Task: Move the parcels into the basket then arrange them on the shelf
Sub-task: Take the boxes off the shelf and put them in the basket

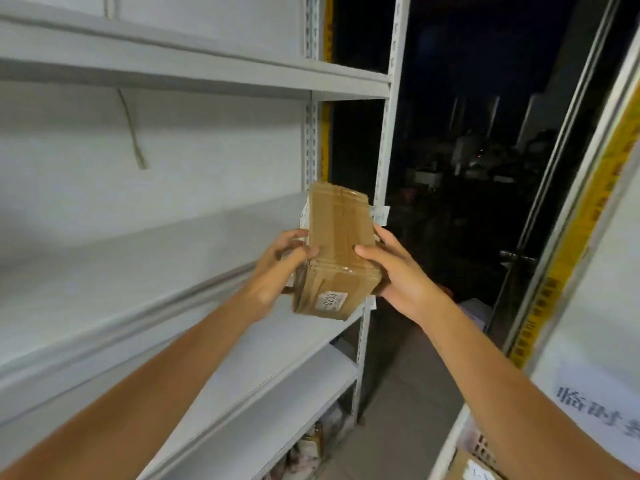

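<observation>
Here we see the left hand and right hand curled tightly around the parcel, held above the shelf; its long axis points away from us.

Shelf lit bright, doorway dark, edges warped w/ blur.

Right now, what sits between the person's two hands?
In the head view, a brown taped cardboard parcel sits between them; the left hand and right hand grip its opposite sides.
</observation>
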A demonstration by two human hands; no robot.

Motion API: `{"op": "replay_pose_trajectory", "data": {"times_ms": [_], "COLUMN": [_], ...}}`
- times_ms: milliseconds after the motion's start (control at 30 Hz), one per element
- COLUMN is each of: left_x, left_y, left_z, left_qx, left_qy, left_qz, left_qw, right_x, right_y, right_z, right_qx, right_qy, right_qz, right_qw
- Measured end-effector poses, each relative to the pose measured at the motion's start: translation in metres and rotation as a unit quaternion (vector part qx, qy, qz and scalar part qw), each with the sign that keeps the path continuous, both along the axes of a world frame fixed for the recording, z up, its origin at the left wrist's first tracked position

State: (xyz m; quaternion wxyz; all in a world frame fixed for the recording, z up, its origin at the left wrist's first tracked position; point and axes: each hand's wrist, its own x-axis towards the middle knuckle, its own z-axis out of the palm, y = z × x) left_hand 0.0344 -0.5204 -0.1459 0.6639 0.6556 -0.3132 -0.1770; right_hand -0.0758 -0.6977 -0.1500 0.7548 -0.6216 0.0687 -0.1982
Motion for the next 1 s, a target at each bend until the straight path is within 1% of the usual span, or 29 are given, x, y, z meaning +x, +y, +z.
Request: {"op": "replay_pose_trajectory", "data": {"times_ms": [100,233,367,533,633,733,867,1000], "left_x": [-0.037,-0.084,-0.12,-0.153,-0.174,-0.199,-0.234,-0.279], "left_y": [-0.06,-0.131,-0.192,-0.253,-0.288,-0.318,-0.354,-0.372], "left_z": [-0.03,-0.068,-0.097,-0.134,-0.161,-0.187,-0.22,-0.248], "left_qx": [0.003,0.041,0.09,0.12,0.13,0.159,0.189,0.216], "left_qy": [0.016,0.048,0.073,0.103,0.122,0.15,0.205,0.209], "left_qz": [-0.051,-0.109,-0.184,-0.264,-0.322,-0.381,-0.437,-0.495], "left_qw": [0.999,0.992,0.976,0.951,0.93,0.898,0.855,0.815], "right_x": [-0.049,-0.115,-0.172,-0.229,-0.259,-0.289,-0.329,-0.371], "right_y": [-0.05,-0.102,-0.142,-0.171,-0.18,-0.187,-0.189,-0.183], "right_z": [-0.027,-0.063,-0.097,-0.143,-0.167,-0.187,-0.211,-0.237], "right_qx": [0.012,0.022,0.031,0.017,0.033,0.071,0.118,0.165], "right_qy": [0.014,0.038,0.067,0.114,0.141,0.17,0.197,0.211], "right_qz": [-0.028,-0.105,-0.187,-0.259,-0.321,-0.371,-0.435,-0.486], "right_qw": [0.999,0.994,0.98,0.959,0.936,0.91,0.871,0.832]}}
